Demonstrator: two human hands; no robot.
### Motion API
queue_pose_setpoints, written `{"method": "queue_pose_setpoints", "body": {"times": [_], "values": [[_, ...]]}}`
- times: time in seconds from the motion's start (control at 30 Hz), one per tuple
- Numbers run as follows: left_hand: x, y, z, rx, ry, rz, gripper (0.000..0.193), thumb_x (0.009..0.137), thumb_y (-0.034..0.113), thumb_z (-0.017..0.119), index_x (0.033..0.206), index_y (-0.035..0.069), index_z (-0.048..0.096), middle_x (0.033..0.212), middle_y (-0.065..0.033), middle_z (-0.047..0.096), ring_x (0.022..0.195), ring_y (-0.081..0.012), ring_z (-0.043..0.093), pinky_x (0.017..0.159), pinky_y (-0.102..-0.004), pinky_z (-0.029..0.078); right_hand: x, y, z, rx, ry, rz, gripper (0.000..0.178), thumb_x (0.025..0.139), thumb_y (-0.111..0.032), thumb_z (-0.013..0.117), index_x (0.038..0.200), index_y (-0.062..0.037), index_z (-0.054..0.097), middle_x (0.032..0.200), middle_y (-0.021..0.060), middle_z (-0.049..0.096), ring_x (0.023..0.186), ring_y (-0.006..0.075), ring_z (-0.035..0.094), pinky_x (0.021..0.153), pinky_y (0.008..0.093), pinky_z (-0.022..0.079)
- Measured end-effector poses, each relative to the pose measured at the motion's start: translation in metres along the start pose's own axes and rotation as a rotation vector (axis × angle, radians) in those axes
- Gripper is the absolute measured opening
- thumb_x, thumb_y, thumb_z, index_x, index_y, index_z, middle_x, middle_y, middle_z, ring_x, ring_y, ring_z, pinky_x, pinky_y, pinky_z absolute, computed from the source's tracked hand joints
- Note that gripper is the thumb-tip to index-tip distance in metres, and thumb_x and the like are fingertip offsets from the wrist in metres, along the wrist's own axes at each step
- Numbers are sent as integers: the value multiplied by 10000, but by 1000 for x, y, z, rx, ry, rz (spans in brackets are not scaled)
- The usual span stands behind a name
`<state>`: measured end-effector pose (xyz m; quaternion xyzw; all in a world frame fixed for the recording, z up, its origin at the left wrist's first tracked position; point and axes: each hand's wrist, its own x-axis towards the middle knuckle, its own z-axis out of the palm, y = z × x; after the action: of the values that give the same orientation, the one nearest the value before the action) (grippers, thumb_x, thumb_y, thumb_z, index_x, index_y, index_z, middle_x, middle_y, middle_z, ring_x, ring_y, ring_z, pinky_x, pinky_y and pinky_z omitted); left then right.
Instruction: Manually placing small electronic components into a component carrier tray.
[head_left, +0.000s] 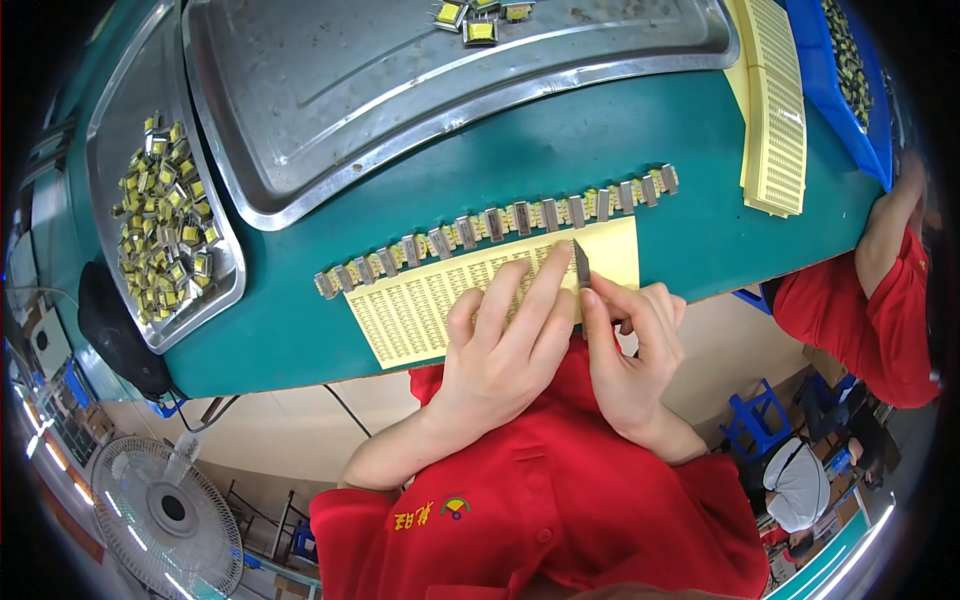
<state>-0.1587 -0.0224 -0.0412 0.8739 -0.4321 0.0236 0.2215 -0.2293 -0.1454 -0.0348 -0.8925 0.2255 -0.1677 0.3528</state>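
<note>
A pale yellow sheet of small printed labels (410, 318) lies at the table's near edge. My left hand (505, 350) rests on it with fingers spread, the index fingertip beside the blade tip. In my right hand (635, 350) is a dark, pointed knife blade (583, 268), pinched between thumb and fingers. Its tip is at the sheet's upper part, right of my left index finger; whether it touches a label I cannot tell. Just beyond the sheet, a slightly curved row of small transformers (465, 233) with metal cores and yellow windings runs from left to right.
A metal tray (235, 265) at left holds many loose transformers (165, 220). A larger metal tray (400, 130) at the back carries several more. Stacked label sheets (775, 120) and a blue bin (880, 150) are at right. Another person's arm (885, 230) is near that bin.
</note>
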Motion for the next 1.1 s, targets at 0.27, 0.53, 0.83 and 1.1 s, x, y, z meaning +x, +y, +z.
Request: {"method": "queue_pose_setpoints", "body": {"times": [0.27,0.53,0.83,1.1], "values": [[-4,0,-7,18,-48,60,236,711,71,639,946,83,633,1323,-36,603,1090,-217,536,938,-350,312,2,0,-3,-5,-21,17,191,822,-12,733,1006,-57,707,654,-38,569,616,97,440,655,256,327],[-9,-9,-11,-33,-66,60,336,725,83,651,1061,63,662,1283,-61,598,1201,-262,545,957,-405,366,5,-3,-10,-67,-83,9,253,778,-12,755,1014,-60,675,694,-29,577,635,139,506,660,302,347],[-4,-8,-14,-13,-102,75,389,712,90,658,1099,54,667,1274,-75,591,1217,-265,536,973,-423,374,5,-7,-2,-53,-9,-213,250,727,119,737,940,15,655,690,50,553,628,194,499,570,318,405],[-4,-9,-16,-9,-116,86,392,712,103,663,1101,55,663,1270,-77,591,1220,-269,533,966,-421,377,3,-6,-2,8,11,-216,231,725,83,753,924,18,655,705,61,572,614,229,532,682,365,476]]}}
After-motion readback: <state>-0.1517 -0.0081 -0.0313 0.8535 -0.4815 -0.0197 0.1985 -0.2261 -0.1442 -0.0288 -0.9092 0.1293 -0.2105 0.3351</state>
